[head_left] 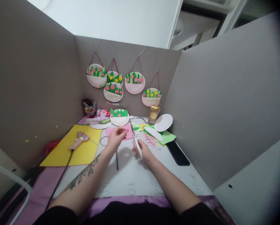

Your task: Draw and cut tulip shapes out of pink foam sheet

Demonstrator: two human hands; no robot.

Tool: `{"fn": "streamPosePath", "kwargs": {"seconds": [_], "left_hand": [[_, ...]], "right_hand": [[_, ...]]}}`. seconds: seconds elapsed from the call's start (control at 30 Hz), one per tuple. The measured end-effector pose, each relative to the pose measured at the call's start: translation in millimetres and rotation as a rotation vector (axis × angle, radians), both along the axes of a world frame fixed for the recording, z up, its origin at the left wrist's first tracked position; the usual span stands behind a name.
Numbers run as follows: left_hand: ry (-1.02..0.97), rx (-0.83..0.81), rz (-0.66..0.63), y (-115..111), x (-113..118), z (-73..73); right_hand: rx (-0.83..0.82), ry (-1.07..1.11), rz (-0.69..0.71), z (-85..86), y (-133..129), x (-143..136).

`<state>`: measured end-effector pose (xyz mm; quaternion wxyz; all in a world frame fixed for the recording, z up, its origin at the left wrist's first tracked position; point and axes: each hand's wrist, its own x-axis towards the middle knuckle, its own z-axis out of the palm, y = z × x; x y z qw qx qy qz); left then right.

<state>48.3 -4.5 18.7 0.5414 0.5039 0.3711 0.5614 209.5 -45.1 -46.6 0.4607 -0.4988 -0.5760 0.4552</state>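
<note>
My left hand (117,137) pinches a small pink paper piece (126,131) between thumb and fingers. In my right hand (141,150) is a pair of white-handled scissors (135,140), its blades pointing up and away from me, close beside the pink piece. Whether the blades touch it I cannot tell. Behind my left hand lies a sheet of pink paper (109,130). Pink and yellow paper scraps (151,140) are scattered to the right of the scissors. A dark pencil (117,162) lies on the white mat below my left hand.
A pink glue gun (79,141) rests on yellow card (60,150) at left, its cord running toward me. A black phone (178,153), white paper plates (163,122) and a drink cup (154,115) stand or lie at right. Decorated plates (135,83) hang on the grey back panel.
</note>
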Motion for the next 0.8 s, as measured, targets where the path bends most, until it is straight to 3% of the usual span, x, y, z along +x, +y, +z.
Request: {"fn": "streamPosePath", "kwargs": {"seconds": [0.13, 0.43, 0.8], "left_hand": [[0.032, -0.012, -0.046, -1.8, 1.4, -0.1], [-0.127, -0.054, -0.013, 11.1, 1.5, -12.6], [-0.148, -0.105, -0.011, 9.7, -0.1, -9.8]], "right_hand": [[0.055, -0.006, -0.030, 2.4, 0.5, 3.0], [-0.031, 0.034, 0.016, -0.8, 0.5, -2.3], [-0.095, 0.014, 0.102, 4.6, -4.4, -6.1]]}}
